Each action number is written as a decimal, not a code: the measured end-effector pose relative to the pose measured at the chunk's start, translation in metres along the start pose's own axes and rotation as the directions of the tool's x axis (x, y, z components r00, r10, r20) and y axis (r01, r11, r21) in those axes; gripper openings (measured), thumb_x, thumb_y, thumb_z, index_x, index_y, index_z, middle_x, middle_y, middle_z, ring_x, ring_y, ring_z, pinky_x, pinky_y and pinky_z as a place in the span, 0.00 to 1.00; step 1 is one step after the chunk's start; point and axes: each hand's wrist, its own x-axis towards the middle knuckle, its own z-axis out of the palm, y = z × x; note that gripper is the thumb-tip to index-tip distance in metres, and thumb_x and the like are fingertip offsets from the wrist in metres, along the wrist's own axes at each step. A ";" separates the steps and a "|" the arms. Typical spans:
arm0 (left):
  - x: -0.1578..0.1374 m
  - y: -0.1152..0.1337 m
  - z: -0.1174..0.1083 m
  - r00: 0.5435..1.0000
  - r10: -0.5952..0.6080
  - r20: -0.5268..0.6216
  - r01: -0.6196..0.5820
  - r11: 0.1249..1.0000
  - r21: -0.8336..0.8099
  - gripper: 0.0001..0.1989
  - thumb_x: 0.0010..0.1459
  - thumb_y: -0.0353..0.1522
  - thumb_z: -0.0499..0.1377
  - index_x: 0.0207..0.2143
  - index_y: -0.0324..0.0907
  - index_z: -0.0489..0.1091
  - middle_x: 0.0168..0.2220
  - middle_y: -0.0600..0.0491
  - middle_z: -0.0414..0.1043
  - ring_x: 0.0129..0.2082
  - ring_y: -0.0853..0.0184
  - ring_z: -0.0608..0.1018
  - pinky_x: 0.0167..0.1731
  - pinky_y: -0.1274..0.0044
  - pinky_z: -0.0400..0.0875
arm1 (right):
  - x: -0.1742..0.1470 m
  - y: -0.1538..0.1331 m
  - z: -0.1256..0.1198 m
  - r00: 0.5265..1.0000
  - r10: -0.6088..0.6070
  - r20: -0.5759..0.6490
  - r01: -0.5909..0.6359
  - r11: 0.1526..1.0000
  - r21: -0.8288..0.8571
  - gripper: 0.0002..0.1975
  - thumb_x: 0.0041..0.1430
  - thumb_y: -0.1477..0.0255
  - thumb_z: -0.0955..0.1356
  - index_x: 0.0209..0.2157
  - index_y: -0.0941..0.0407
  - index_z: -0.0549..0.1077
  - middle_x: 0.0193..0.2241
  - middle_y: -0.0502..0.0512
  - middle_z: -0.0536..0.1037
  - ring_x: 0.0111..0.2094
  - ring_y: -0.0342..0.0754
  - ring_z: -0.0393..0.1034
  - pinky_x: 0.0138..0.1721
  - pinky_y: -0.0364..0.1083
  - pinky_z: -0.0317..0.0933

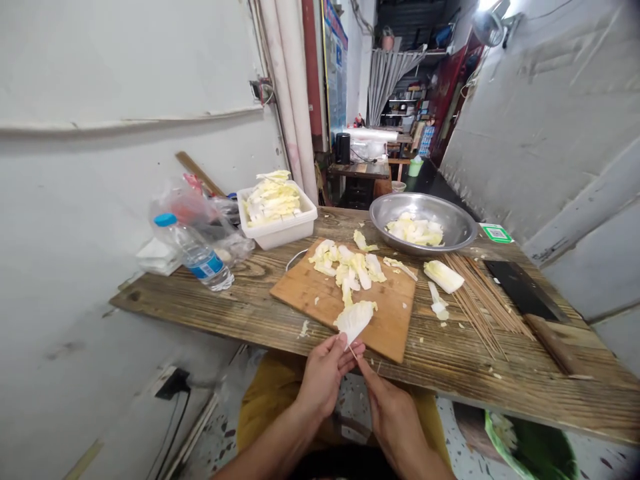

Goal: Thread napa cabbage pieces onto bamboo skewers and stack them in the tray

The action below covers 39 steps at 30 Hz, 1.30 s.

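Note:
A pale napa cabbage leaf (356, 319) is pinched by its white base in my left hand (324, 373), just over the near edge of the wooden cutting board (300, 280). My right hand (393, 407) is closed on a thin wooden skewer (353, 353), whose tip meets the base of that leaf; how deep it goes in is hidden by my fingers. Several loose cabbage leaves (350, 267) lie spread on the board. More skewers (483, 297) rest in a loose bundle to the right, beside a cabbage heart (444, 276).
A white plastic tub (280, 233) heaped with cabbage stands at the back left, near a water bottle (200, 257). At the back right is a steel basin (463, 233) holding leaves. A cleaver (533, 300) lies at the right, its handle toward the near edge.

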 end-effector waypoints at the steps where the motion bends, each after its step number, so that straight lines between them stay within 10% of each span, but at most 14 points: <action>1: 0.000 0.000 0.000 1.000 -0.006 0.011 0.006 1.000 -0.011 0.08 0.56 0.31 0.58 0.37 0.33 0.69 0.36 0.41 0.76 0.37 0.62 0.79 0.38 0.75 0.73 | 0.001 -0.002 -0.001 0.998 0.063 0.032 -0.066 0.992 0.103 0.24 0.60 0.76 0.54 0.56 0.59 0.65 0.26 0.56 0.75 0.24 0.46 0.68 0.27 0.42 0.63; 8: -0.001 0.002 -0.001 0.996 -0.011 0.085 0.020 0.994 -0.107 0.07 0.57 0.30 0.57 0.35 0.34 0.69 0.36 0.41 0.77 0.37 0.62 0.79 0.42 0.72 0.72 | 0.005 -0.007 -0.017 0.920 0.248 0.304 -0.383 0.735 0.560 0.27 0.64 0.61 0.55 0.58 0.62 0.61 0.18 0.43 0.53 0.19 0.40 0.47 0.20 0.39 0.47; 39: -0.003 0.000 0.002 0.996 -0.055 0.066 0.061 0.994 -0.092 0.08 0.56 0.32 0.59 0.33 0.34 0.69 0.34 0.41 0.77 0.33 0.63 0.80 0.40 0.72 0.73 | -0.002 -0.007 -0.026 0.925 0.245 0.290 -0.363 0.796 0.484 0.26 0.62 0.60 0.57 0.58 0.57 0.63 0.19 0.47 0.64 0.20 0.42 0.56 0.28 0.41 0.59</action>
